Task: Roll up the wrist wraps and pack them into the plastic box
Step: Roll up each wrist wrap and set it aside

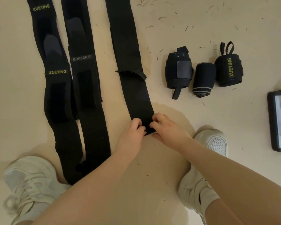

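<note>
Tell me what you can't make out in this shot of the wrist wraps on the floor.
- Plastic box: head view, cut off by the right edge; contents unreadable.
- Flat wraps: the plain strip and both printed ones run off the top edge, so their far ends are unseen.
- Near end of the plain strip: covered by the left hand and right hand; how much is rolled is unclear.
- Striped roll: no readable label.

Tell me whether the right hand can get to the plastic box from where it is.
Probably yes: bare floor lies between the right hand and the plastic box, with nothing between, though that hand pinches the flat wrap now.
</note>
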Demonstrator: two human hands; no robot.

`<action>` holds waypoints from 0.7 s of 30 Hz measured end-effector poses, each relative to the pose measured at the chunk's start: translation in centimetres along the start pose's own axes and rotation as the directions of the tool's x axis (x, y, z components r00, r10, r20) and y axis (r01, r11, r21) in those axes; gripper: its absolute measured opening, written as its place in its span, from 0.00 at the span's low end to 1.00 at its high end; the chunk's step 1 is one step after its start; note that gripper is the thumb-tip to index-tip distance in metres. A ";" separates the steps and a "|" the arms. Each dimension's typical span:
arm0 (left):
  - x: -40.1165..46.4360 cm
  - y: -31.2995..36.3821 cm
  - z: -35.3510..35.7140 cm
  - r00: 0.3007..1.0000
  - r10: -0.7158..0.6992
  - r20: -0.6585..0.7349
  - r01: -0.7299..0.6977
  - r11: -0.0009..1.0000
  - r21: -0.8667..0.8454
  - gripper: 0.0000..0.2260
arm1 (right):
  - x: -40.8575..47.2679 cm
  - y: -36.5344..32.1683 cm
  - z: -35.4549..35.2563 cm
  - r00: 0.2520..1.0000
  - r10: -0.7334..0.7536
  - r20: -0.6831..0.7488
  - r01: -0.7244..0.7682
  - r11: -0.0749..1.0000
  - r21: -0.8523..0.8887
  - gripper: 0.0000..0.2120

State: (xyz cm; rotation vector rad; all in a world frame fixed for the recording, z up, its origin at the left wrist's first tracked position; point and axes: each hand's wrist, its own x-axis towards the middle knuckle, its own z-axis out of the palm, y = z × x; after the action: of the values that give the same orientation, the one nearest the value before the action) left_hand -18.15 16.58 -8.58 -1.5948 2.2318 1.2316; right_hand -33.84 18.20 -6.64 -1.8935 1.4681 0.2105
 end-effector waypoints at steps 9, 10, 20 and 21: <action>0.2 0.1 -1.4 0.980 0.050 -0.190 0.007 0.958 0.288 0.14 | 2.5 -0.8 -0.4 0.962 0.274 -0.021 -0.266 0.948 0.173 0.14; 0.0 -0.1 -1.3 0.986 0.056 -0.158 -0.008 0.957 0.289 0.15 | 2.8 -0.9 -0.7 0.947 0.322 -0.003 -0.313 0.921 0.233 0.12; 0.5 -0.4 -1.3 0.993 -0.027 -0.111 0.052 0.972 0.231 0.17 | 2.5 -0.9 -1.0 0.989 0.125 -0.082 -0.127 0.991 -0.031 0.17; 0.6 -0.4 -1.4 0.993 -0.049 -0.111 0.069 0.980 0.185 0.16 | 2.2 -0.6 -1.1 0.994 0.094 -0.053 -0.098 0.991 -0.091 0.17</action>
State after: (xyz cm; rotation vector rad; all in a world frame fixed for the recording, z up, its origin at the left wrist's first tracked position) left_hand -17.62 15.15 -8.21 -1.6748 2.2674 0.9097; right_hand -32.83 15.86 -6.80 -1.9154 1.6093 0.2850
